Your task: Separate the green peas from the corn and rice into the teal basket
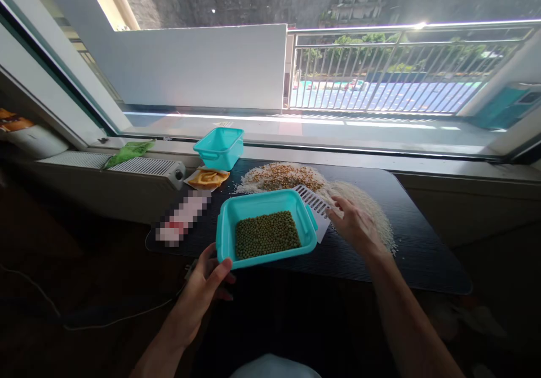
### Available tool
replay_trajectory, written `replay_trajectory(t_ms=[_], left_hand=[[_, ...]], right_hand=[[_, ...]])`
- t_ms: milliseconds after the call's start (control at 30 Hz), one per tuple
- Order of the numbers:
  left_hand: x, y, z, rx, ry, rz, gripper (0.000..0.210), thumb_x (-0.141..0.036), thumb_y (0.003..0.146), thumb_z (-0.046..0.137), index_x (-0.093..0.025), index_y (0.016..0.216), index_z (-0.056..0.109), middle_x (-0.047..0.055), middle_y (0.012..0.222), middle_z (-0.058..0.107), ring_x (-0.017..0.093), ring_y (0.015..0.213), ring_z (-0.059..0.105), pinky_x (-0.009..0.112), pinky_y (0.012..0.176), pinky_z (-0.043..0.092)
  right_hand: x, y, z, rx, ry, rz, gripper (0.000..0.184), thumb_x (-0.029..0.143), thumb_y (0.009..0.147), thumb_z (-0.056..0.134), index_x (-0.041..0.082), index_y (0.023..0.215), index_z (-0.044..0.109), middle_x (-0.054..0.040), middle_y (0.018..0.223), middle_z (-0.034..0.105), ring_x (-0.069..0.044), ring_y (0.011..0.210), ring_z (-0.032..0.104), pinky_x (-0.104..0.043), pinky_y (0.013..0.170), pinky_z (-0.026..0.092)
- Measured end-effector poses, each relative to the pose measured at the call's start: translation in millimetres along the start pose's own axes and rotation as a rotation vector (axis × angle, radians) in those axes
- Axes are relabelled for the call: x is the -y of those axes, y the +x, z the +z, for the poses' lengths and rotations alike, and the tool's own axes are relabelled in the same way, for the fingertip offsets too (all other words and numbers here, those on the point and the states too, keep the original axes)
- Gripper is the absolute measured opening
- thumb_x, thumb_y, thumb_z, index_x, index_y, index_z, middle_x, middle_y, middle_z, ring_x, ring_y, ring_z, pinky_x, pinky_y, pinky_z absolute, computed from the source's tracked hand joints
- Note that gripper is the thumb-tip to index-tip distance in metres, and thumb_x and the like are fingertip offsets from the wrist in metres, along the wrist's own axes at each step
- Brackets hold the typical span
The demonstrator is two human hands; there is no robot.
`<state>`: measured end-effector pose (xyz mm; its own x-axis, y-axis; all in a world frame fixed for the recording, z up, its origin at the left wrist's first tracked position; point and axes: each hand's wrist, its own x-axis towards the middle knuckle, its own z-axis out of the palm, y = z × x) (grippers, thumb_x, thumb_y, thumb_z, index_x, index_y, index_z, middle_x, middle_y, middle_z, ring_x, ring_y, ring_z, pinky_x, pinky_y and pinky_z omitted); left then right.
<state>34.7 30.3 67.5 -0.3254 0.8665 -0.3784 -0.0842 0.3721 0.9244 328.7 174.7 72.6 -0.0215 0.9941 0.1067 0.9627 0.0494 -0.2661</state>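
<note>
My left hand (207,279) grips the near left corner of a teal plastic basin (226,226), thumb on the rim and fingers beneath. A layer of green peas (266,234), dried by their look, covers the basin's bottom. To the right, my right hand (353,223) is over a spread of white rice-like grains (376,214), its fingers curved and apart. Its thumb is close to the edge of a flat white slotted piece (313,200); whether they touch I cannot tell. The basin partly hides this piece. Yellow-orange kernels (291,175) lie on white grains behind the basin.
A second teal basin (222,147) stands by the window at the back left. Before it lies a yellow item on a white packet (207,178). A blurred pink packet (181,220) lies on the dark table (426,248). A radiator (147,169) bears a green bag (131,152).
</note>
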Motion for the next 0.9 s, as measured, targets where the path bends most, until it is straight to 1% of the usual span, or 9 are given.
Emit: replay_trajectory(t_ms=[100,200,300,400,467,600,700,767,900], left_hand=[[-1.8,1.6,4.2,0.055,0.041,-0.019,0.078,-0.066,0.069,0.071,-0.022,0.129,0.047,0.002,0.085,0.063,0.017,0.066,0.064,0.026,0.051,0.054],[-5.6,4.7,5.1,0.102,0.097,-0.026,0.076,-0.071,0.07,0.068,-0.023,0.125,0.048,-0.002,0.074,0.062,0.016,0.058,0.062,0.027,0.051,0.052],[-7.4,7.4,4.4,0.12,0.132,-0.009,0.074,-0.074,0.071,0.065,-0.022,0.121,0.049,-0.002,0.069,0.063,0.016,0.054,0.061,0.028,0.052,0.051],[-7.7,9.5,4.7,0.109,0.159,0.007,0.073,-0.074,0.071,0.065,-0.021,0.118,0.05,-0.001,0.068,0.065,0.018,0.054,0.062,0.029,0.053,0.051],[-7.4,10.1,5.7,0.11,0.155,-0.005,0.069,-0.073,0.071,0.065,-0.02,0.113,0.053,0.0,0.068,0.065,0.018,0.054,0.062,0.03,0.054,0.051],[-5.3,10.3,7.5,0.179,0.074,-0.091,0.06,-0.073,0.072,0.064,-0.019,0.097,0.058,0.0,0.068,0.065,0.017,0.053,0.061,0.029,0.054,0.05],[-3.4,11.2,7.3,0.226,0.035,-0.139,0.058,-0.072,0.072,0.065,-0.018,0.092,0.058,0.002,0.071,0.068,0.017,0.055,0.062,0.03,0.056,0.051],[-2.7,11.9,6.4,0.242,0.026,-0.144,0.057,-0.071,0.073,0.065,-0.018,0.093,0.057,0.003,0.073,0.069,0.017,0.056,0.062,0.03,0.057,0.051],[-2.7,10.9,2.6,0.262,0.038,-0.137,0.056,-0.071,0.078,0.062,-0.017,0.094,0.057,0.004,0.077,0.069,0.017,0.058,0.063,0.03,0.059,0.052]], right_hand=[[2.0,12.7,1.3,0.069,-0.041,-0.032,0.041,0.035,0.093,0.048,0.021,0.129,0.061,-0.0106,0.127,0.067,-0.028,0.115,0.059,-0.037,0.089,0.046],[6.8,21.4,1.9,0.122,-0.054,-0.059,0.035,0.032,0.093,0.048,0.022,0.121,0.065,-0.0098,0.119,0.07,-0.028,0.112,0.06,-0.035,0.085,0.046],[13.8,26.6,3.5,0.15,-0.078,-0.07,0.036,0.036,0.092,0.049,0.021,0.122,0.065,-0.0111,0.118,0.069,-0.028,0.111,0.059,-0.035,0.085,0.045],[19.2,31.4,6.9,0.167,-0.105,-0.071,0.045,0.044,0.09,0.053,0.02,0.127,0.061,-0.0129,0.121,0.068,-0.031,0.114,0.057,-0.037,0.087,0.044],[21.3,34.7,9.7,0.175,-0.121,-0.075,0.049,0.046,0.088,0.055,0.019,0.129,0.059,-0.0146,0.121,0.067,-0.032,0.115,0.056,-0.04,0.089,0.042],[22.9,39.4,13.1,0.169,-0.135,-0.074,0.051,0.045,0.086,0.059,0.017,0.128,0.059,-0.0176,0.123,0.065,-0.034,0.117,0.054,-0.042,0.094,0.039],[23.3,41.4,11.3,0.154,-0.125,-0.062,0.053,0.043,0.085,0.06,0.014,0.129,0.058,-0.0189,0.124,0.063,-0.035,0.118,0.053,-0.041,0.095,0.039],[24.0,42.4,7.8,0.145,-0.104,-0.055,0.054,0.04,0.085,0.06,0.015,0.132,0.056,-0.0181,0.125,0.062,-0.033,0.116,0.055,-0.038,0.093,0.04],[26.9,45.4,-1.0,0.137,-0.052,-0.053,0.051,0.033,0.088,0.055,0.019,0.137,0.051,-0.0141,0.126,0.06,-0.026,0.108,0.061,-0.031,0.086,0.044]])
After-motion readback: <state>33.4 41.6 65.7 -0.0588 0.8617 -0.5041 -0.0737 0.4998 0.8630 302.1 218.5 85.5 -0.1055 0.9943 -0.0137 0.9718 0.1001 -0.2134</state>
